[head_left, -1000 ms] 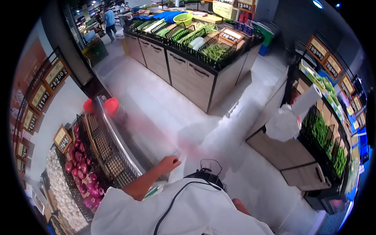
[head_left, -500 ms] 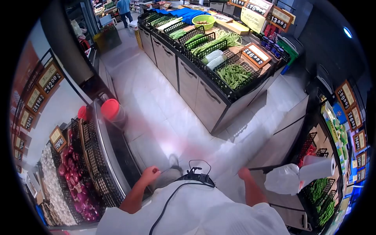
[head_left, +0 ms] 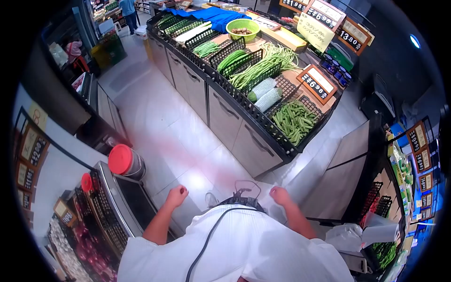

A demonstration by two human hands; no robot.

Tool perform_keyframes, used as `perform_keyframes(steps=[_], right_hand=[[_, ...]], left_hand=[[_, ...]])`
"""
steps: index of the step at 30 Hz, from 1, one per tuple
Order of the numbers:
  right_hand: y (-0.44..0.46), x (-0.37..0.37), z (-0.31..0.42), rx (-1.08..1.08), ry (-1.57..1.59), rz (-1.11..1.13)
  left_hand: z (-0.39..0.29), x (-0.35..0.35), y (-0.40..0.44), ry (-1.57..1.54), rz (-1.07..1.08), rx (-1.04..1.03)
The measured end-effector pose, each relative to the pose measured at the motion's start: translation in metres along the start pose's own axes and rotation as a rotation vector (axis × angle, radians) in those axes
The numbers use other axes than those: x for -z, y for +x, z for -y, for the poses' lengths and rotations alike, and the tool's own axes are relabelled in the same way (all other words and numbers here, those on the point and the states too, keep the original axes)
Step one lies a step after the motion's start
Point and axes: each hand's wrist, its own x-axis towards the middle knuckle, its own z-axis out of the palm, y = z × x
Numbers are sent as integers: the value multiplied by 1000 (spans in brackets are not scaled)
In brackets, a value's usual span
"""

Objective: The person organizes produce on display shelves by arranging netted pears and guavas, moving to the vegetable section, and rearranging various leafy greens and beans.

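Observation:
My left hand (head_left: 177, 195) is in front of my body with its fingers curled in, and nothing shows in it. It is over the floor, not far from a red-lidded bucket (head_left: 121, 160). My right hand (head_left: 280, 195) is likewise loosely closed with nothing visible in it. Ahead of both hands stands a vegetable stand (head_left: 256, 150) with black crates. In its nearest crate lie green pods (head_left: 295, 122), and beside them two gourds (head_left: 265, 93) in white netting. Long beans (head_left: 253, 70) are heaped behind.
Red onions (head_left: 94, 246) and white garlic (head_left: 63, 249) fill crates at lower left. At right, plastic bag rolls (head_left: 380, 232) sit by another produce shelf. A price sign (head_left: 317, 84) stands over the pods. A person in blue (head_left: 128, 11) is in the far aisle.
The vegetable stand and the red-lidded bucket appear closer and larger as I have moved forward. Both hands have risen slightly in view, with the right one shifting left.

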Motion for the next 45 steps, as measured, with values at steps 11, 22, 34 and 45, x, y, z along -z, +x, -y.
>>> perform_keyframes(steps=[11,22,34,45], right_hand=[[122,82,120,41,663,-6],[249,169,180,112,861,74],[232,197,158,-317,811,-283],[246,196,215,-438,898,-464]], left_hand=[[-123,31,206,-88,25,-212],[-290,59,421,-46,77,-372],[-466,-14,658,187,-104,-482],[-462,-12,692,93,-24,-431]])
